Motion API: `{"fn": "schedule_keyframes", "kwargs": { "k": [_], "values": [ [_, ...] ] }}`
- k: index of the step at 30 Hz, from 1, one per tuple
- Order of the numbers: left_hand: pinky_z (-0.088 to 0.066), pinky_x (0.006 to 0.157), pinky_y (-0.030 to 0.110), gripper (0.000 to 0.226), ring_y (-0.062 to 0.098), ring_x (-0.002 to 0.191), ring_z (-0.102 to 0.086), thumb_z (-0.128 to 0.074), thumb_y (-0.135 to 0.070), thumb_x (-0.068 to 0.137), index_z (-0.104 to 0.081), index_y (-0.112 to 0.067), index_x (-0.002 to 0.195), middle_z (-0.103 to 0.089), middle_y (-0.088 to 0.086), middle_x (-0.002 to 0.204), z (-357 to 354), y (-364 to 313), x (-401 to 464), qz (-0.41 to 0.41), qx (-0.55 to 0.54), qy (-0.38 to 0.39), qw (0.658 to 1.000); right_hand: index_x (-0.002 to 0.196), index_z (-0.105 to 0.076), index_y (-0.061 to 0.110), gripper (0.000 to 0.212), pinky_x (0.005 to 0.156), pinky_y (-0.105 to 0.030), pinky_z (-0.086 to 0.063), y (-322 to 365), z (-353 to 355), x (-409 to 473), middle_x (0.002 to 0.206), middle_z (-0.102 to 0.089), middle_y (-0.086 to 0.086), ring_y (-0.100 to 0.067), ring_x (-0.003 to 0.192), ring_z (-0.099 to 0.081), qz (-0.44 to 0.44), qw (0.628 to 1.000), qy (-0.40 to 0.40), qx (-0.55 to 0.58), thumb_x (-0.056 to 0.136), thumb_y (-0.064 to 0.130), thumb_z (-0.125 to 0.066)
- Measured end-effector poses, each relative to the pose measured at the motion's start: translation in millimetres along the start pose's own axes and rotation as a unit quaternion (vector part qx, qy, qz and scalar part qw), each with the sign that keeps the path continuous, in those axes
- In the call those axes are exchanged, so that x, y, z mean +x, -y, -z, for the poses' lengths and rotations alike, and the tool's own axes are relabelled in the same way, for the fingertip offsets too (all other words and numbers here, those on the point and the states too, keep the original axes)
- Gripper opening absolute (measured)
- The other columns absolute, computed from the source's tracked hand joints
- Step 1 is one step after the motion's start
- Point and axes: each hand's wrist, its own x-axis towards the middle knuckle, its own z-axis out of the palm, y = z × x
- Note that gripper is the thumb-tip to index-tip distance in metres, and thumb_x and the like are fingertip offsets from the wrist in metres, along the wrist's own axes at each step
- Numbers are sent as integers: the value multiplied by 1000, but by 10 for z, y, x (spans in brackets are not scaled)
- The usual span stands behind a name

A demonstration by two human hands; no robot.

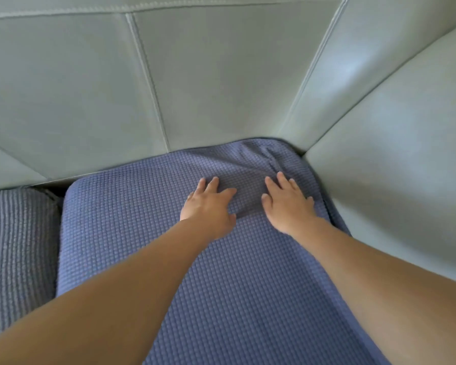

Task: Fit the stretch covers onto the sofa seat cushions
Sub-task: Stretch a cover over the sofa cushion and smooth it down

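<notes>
Stretch cover (148,233), a blue waffle-textured fabric, sits pulled over the seat cushion at the right end of the sofa, tucked against the grey-green backrest (77,88) and the armrest (406,154) on the right. We see it lying smooth across most of the top, with loose wrinkles bunched toward the far right corner (263,154). Our left hand (208,209) rests flat on the cover, its fingers (213,183) straight and slightly spread, curled round nothing. Our right hand (287,204) lies just beside it, palm down, fingers apart and pressing the fabric near the wrinkles. To the left, a second covered cushion (19,246) sits alongside, a dark gap between the two.
</notes>
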Motion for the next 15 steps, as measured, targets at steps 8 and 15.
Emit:
{"fn": "schedule_keyframes", "kwargs": {
  "k": [8,15],
  "values": [
    [-14,119,48,68,28,149,8,-48,-58,92,-14,-48,150,5,-3,163,55,-658,393,-21,17,35,999,136,-43,17,44,90,-34,-44,-188,110,43,135,-36,-3,-23,123,-37,61,994,-94,-5,95,28,-50],
    [-5,119,50,71,35,148,12,-49,-58,90,-8,-53,148,8,-6,163,66,-901,632,-31,28,41,998,130,-45,15,39,87,-31,-43,-373,207,273,132,-36,-5,-23,119,-39,41,992,-118,16,92,17,-56]
  ]
}}
